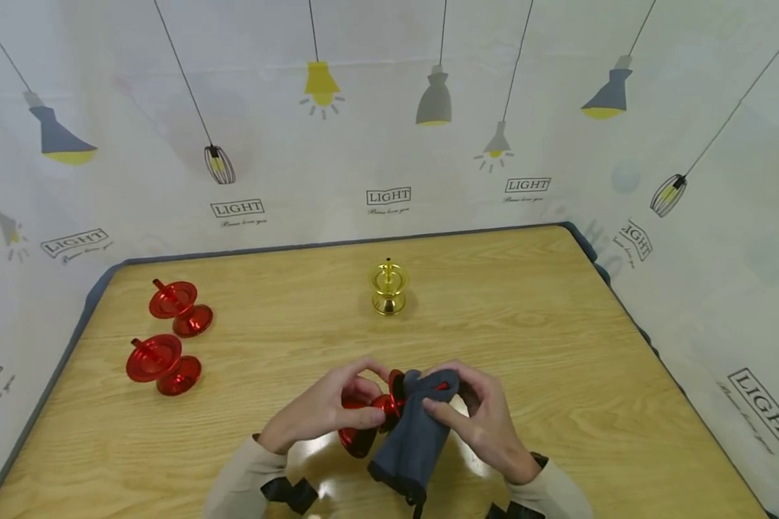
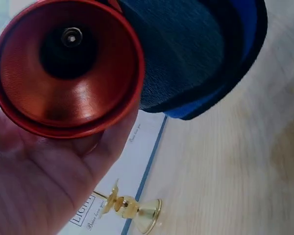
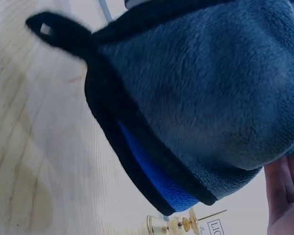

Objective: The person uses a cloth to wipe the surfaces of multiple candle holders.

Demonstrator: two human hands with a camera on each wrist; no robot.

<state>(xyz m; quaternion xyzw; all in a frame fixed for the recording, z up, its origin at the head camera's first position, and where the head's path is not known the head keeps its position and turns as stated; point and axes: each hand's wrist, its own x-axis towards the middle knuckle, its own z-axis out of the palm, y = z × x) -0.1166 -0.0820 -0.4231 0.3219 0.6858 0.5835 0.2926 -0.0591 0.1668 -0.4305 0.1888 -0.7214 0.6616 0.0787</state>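
Near the front of the table, my left hand [image 1: 324,407] holds a shiny red candle holder [image 1: 355,441] by its stem, tilted on its side. The left wrist view looks into its hollow base, with a screw at the centre. My right hand [image 1: 490,425] grips a grey-blue cloth [image 1: 412,447] with dark edging, folded over the holder's cup end. A bit of red shows between the folds, and most of the cup is hidden. The cloth [image 3: 201,93] hangs down and fills much of the right wrist view, its bright blue underside visible at the edge.
Two more red candle holders, a rear one [image 1: 192,321] and a nearer one [image 1: 180,376], stand at the table's left. A gold candle holder [image 1: 389,303] stands at the back middle. Behind the wooden table [image 1: 526,310] hangs a white curtain [image 1: 337,166] printed with lamps.
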